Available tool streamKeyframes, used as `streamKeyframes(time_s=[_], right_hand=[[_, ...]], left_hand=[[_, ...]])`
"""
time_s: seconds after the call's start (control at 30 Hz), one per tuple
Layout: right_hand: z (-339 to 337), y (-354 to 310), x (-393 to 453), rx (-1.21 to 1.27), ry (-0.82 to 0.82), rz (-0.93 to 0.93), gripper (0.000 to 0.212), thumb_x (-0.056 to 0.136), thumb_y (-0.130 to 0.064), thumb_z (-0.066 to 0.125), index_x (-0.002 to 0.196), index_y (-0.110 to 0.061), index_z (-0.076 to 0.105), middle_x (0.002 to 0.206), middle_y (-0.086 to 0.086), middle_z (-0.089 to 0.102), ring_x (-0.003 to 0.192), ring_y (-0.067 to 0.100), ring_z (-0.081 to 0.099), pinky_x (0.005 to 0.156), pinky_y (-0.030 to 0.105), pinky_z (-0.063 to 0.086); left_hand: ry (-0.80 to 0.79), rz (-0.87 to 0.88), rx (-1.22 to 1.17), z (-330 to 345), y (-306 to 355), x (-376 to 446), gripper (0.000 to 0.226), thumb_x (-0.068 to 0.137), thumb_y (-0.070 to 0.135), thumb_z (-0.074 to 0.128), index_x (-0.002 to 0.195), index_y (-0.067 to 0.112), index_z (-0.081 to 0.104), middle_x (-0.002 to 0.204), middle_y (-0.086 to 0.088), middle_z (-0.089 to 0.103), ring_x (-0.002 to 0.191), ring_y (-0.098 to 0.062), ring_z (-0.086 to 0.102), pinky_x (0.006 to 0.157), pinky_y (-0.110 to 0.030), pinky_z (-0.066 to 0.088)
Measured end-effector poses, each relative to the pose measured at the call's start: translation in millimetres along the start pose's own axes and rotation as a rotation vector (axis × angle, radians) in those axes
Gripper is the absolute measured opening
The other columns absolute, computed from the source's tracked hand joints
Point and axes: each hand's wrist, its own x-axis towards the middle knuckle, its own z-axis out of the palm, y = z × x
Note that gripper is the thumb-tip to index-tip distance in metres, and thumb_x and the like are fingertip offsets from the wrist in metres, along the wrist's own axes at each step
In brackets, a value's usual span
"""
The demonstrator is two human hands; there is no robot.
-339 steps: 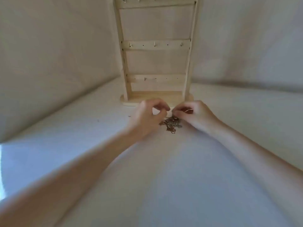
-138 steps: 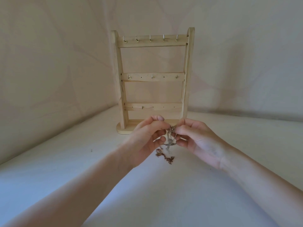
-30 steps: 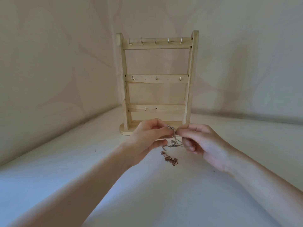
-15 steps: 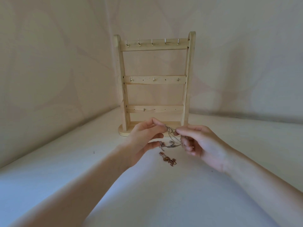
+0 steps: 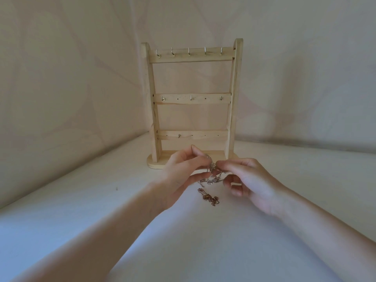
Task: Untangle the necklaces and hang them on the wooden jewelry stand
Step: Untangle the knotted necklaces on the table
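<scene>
Pinching the tangled necklaces (image 5: 212,176) between them at frame centre, the left hand (image 5: 183,174) and right hand (image 5: 250,180) hold the knot above the table (image 5: 101,200), before the wooden stand (image 5: 193,98).

Necklaces (image 5: 211,176) before stand (image 5: 193,102), apparently above table (image 5: 101,200)

Beige walls (image 5: 71,78) w/ faint shadows, pale tabletop (image 5: 183,241).

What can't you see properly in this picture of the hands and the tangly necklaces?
Head view:
- Tangled necklaces: links too small and blurred to count the chains.
- Left hand and right hand: their fingers hide the knot.
- Jewelry stand base: partly hidden behind the hands.
</scene>
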Motion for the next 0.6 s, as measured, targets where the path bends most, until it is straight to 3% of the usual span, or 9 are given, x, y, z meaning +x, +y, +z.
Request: streamKeyframes(time_s=[0.13, 0.23, 0.33, 0.47, 0.53, 0.6], right_hand=[[-4.0, 0.5, 2.3, 0.062, 0.005, 0.073, 0.009, 0.085, -0.014, 0.064, 0.08, -0.008, 0.067, 0.073, 0.004, 0.063, 0.051, 0.011, 0.046, 0.044, 0.019, 0.033], [-3.1, 0.0, 1.5, 0.108, -0.024, 0.069, 0.012, 0.086, -0.012, 0.062, 0.074, -0.009, 0.063, 0.056, 0.0, 0.052, 0.044, 0.009, 0.039, 0.038, 0.018, 0.027], [-2.1, -2.8, 0.4, 0.158, -0.042, 0.045, 0.012, 0.088, -0.011, 0.059, 0.076, -0.01, 0.059, 0.045, -0.004, 0.041, 0.038, 0.007, 0.03, 0.036, 0.017, 0.021], [1.3, -4.2, -2.8, 0.122, -0.107, 0.042, 0.012, 0.091, -0.012, 0.054, 0.079, -0.012, 0.053, 0.044, -0.003, 0.041, 0.037, 0.008, 0.029, 0.037, 0.018, 0.019], [2.2, -5.2, -3.6, 0.107, -0.121, 0.036, 0.011, 0.092, -0.012, 0.052, 0.081, -0.011, 0.053, 0.046, -0.001, 0.047, 0.037, 0.008, 0.034, 0.036, 0.018, 0.021], [2.9, -5.4, -3.7, 0.099, -0.114, 0.031, 0.012, 0.092, -0.011, 0.051, 0.081, -0.01, 0.055, 0.053, 0.002, 0.057, 0.039, 0.009, 0.041, 0.035, 0.017, 0.025]], left_hand=[[-0.03, -0.079, -0.061, 1.8, 0.5, -0.8, 0.018, 0.088, 0.0, 0.054, 0.073, 0.01, 0.051, 0.066, -0.001, 0.059, 0.059, -0.012, 0.059, 0.061, -0.022, 0.053], [-0.01, -0.12, -0.05, 2.1, 0.9, -1.2, 0.013, 0.09, 0.002, 0.051, 0.08, 0.009, 0.049, 0.066, -0.002, 0.053, 0.049, -0.011, 0.052, 0.051, -0.02, 0.048], [0.065, -0.068, 0.174, 3.1, -1.6, -0.6, 0.01, 0.091, 0.004, 0.049, 0.082, 0.008, 0.049, 0.069, -0.001, 0.051, 0.048, -0.009, 0.051, 0.05, -0.02, 0.047], [0.134, 0.11, 0.434, 7.3, -7.2, -1.1, 0.017, 0.089, -0.002, 0.047, 0.077, 0.009, 0.045, 0.073, -0.004, 0.054, 0.054, -0.009, 0.062, 0.056, -0.022, 0.053], [0.175, 0.113, 0.331, 8.0, -6.1, -1.6, 0.016, 0.09, -0.004, 0.045, 0.079, 0.007, 0.046, 0.077, -0.008, 0.056, 0.059, -0.01, 0.063, 0.059, -0.02, 0.054], [0.194, 0.028, 0.036, 6.4, -0.9, -1.1, 0.015, 0.091, -0.004, 0.045, 0.081, 0.007, 0.046, 0.075, -0.008, 0.056, 0.058, -0.012, 0.059, 0.056, -0.017, 0.051]])
